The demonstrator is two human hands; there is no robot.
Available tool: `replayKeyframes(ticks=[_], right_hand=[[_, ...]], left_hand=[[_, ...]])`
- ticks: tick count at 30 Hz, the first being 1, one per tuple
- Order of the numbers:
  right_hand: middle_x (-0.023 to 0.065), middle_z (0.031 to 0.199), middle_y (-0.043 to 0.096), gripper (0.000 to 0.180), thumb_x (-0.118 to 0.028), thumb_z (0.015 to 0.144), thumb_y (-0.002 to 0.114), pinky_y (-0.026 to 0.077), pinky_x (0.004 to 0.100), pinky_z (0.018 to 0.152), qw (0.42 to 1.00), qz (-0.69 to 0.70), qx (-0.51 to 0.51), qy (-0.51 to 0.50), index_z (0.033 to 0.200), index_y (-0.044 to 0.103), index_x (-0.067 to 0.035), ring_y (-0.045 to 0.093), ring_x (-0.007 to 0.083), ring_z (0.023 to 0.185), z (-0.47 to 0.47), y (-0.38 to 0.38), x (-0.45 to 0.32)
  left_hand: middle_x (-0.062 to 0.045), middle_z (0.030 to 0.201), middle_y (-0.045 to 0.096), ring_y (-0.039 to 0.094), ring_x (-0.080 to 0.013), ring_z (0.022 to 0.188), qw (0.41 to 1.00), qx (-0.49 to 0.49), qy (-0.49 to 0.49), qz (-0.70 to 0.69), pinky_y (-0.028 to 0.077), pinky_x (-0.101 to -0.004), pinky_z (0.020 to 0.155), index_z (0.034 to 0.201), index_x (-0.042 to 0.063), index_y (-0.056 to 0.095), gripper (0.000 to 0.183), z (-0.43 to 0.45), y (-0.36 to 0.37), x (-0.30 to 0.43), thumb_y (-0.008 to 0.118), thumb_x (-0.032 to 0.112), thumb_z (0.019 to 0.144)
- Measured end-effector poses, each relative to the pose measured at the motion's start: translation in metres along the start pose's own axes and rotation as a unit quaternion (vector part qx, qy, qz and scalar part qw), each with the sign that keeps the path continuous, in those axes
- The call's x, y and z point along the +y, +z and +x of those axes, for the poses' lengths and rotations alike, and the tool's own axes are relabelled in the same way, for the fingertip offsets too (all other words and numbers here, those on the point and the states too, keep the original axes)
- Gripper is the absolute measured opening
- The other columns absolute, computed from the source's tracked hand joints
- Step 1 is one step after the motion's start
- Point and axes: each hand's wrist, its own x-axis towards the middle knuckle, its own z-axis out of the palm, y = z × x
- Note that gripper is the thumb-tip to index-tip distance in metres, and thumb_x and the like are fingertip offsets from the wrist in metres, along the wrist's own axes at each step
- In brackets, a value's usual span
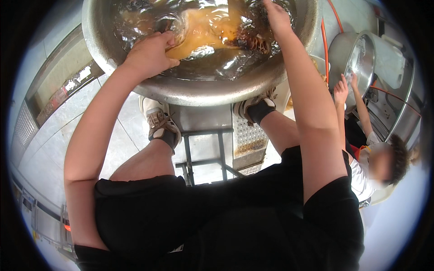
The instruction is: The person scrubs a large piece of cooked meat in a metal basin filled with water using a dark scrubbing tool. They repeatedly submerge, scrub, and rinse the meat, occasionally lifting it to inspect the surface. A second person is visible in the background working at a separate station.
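Observation:
In front of me stands a wide metal basin (190, 93) of rippling water. A pale yellow-skinned piece, apparently a poultry carcass (203, 30), lies in it, partly under the surface. Its right end has a dark, ragged part (256, 42), blurred by the water. My left hand (151, 54) grips the carcass's left edge between thumb and fingers. Over the basin's right side is my right hand (278, 20), near the dark end. Its fingertips run to the picture's top edge, so whether it holds anything is hidden.
Below the basin are a perforated metal panel (249, 135) and a black metal frame (205, 161) between my legs. At right, another person's hands (342, 89) are by a second metal basin (364, 57). An orange hose (324, 47) runs between the basins.

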Motion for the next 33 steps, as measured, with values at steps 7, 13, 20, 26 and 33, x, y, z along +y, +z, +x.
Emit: replayKeyframes(ticks=[7, 13, 20, 26, 33], right_hand=[[0.0210, 0.162, 0.037, 0.084, -0.065, 0.103, 0.033, 0.029, 0.0565, 0.123, 0.753, 0.610, -0.223, 0.100, 0.160, 0.029, -0.003, 0.039, 0.0364, 0.149, -0.029, 0.002, -0.048], [0.0114, 0.170, 0.026, 0.091, -0.072, 0.100, 0.036, 0.021, 0.0715, 0.118, 0.657, 0.604, -0.445, 0.072, 0.165, 0.018, -0.012, 0.025, 0.0327, 0.154, -0.068, 0.020, -0.082], [0.0227, 0.123, 0.070, 0.066, -0.044, 0.088, 0.073, 0.052, 0.0419, 0.103, 0.949, -0.229, -0.022, -0.217, 0.137, 0.061, -0.002, 0.068, 0.0348, 0.116, -0.028, 0.036, -0.019], [0.0274, 0.142, 0.058, 0.081, -0.042, 0.086, 0.074, 0.044, 0.0425, 0.113, 0.879, -0.452, -0.023, -0.148, 0.145, 0.050, 0.007, 0.057, 0.0389, 0.132, -0.020, 0.056, 0.034], [0.0213, 0.167, 0.027, 0.093, -0.040, 0.092, 0.073, 0.026, 0.0451, 0.125, 0.869, -0.421, 0.132, -0.224, 0.163, 0.023, -0.007, 0.027, 0.0378, 0.153, -0.012, 0.052, 0.006]], left_hand=[[-0.005, 0.106, 0.068, 0.064, -0.0138, 0.091, 0.946, 0.100, -0.070, -0.301, 0.052, -0.0291, 0.078, 0.115, 0.006, 0.064, 0.037, 0.031, -0.022, -0.005, 0.071, 0.036, 0.095], [-0.010, 0.115, 0.068, 0.067, -0.0174, 0.094, 0.947, 0.134, -0.053, -0.288, 0.054, -0.0325, 0.083, 0.126, 0.003, 0.062, 0.044, 0.033, -0.008, -0.019, 0.070, 0.032, 0.094], [-0.015, 0.128, 0.066, 0.067, -0.0212, 0.105, 0.902, 0.054, -0.116, -0.413, 0.053, -0.0343, 0.092, 0.141, 0.003, 0.053, 0.058, 0.033, 0.005, -0.018, 0.070, 0.030, 0.092], [-0.022, 0.153, 0.047, 0.051, -0.0347, 0.137, 0.981, 0.139, -0.044, -0.131, 0.043, -0.0418, 0.112, 0.154, 0.005, 0.041, 0.083, 0.033, 0.012, 0.004, 0.077, 0.038, 0.087], [-0.011, 0.169, 0.024, 0.021, -0.0296, 0.157, 0.975, 0.066, 0.133, 0.168, 0.021, -0.0439, 0.128, 0.162, 0.018, 0.030, 0.091, 0.027, 0.035, 0.037, 0.078, 0.038, 0.088]])
